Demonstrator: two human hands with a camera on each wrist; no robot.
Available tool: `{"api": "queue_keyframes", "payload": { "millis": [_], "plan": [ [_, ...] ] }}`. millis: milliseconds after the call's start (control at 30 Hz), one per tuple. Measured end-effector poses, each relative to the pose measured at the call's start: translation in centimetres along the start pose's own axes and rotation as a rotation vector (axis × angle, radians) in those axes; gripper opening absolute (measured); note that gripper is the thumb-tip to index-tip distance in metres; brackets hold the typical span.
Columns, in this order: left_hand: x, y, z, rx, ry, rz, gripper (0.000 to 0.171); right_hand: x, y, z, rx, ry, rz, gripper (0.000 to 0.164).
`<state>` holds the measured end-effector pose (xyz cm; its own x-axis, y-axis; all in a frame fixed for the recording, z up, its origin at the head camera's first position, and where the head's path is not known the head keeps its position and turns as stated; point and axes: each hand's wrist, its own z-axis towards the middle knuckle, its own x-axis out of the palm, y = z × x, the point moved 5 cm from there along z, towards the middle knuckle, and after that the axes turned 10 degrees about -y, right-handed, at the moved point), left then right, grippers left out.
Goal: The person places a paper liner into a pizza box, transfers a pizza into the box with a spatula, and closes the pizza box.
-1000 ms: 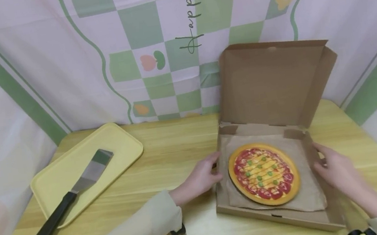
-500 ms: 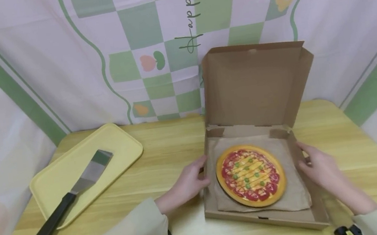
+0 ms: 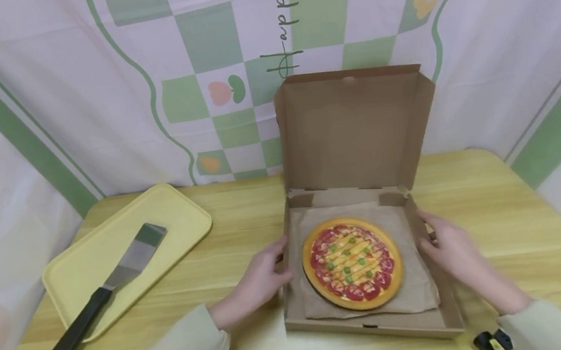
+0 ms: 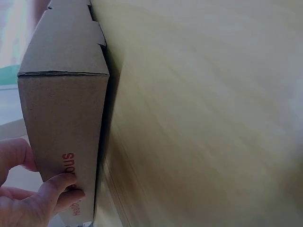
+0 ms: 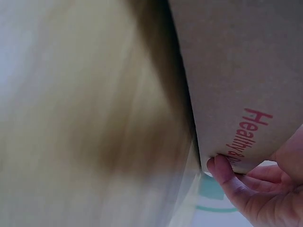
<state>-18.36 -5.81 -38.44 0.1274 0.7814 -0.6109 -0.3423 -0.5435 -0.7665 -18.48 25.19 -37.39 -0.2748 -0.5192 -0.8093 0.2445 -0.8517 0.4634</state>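
A brown cardboard pizza box [image 3: 349,130] stands on the table with its lid raised at the back. Inside, a round pizza [image 3: 353,263] with red slices, yellow stripes and green bits lies on brown paper [image 3: 417,275]. My left hand [image 3: 254,282] grips the box's left side wall, its thumb against the printed cardboard [image 4: 66,109] in the left wrist view. On the opposite side, my right hand [image 3: 451,244] holds the right wall, with fingertips low beside red lettering [image 5: 251,127] in the right wrist view.
At the left lies a yellow tray [image 3: 179,212] with a black-handled spatula [image 3: 132,259] across it, the handle sticking out over the near rim. The wooden table [image 3: 243,215] backs onto a printed cloth curtain [image 3: 209,36], close behind the lid.
The pizza box has slid left across the table, pizza inside, with both hands moving along on its sides. Tray and spatula stay where they were.
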Motion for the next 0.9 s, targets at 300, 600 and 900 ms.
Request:
{"api": "queue_keyframes", "payload": {
  "millis": [300, 600, 900],
  "plan": [
    [-0.09, -0.06, -0.05, -0.010, -0.006, -0.005, 0.062, -0.28, 0.36, 0.00, -0.009, 0.004, -0.009, 0.054],
    [-0.20, -0.15, -0.27, -0.008, -0.028, -0.051, 0.061, -0.63, 0.88, 0.03, -0.013, -0.004, -0.026, 0.054],
    [0.07, -0.16, -0.09, -0.047, -0.042, -0.059, 0.061, -0.73, 0.83, -0.06, 0.012, 0.007, -0.033, 0.054]
  ]
}}
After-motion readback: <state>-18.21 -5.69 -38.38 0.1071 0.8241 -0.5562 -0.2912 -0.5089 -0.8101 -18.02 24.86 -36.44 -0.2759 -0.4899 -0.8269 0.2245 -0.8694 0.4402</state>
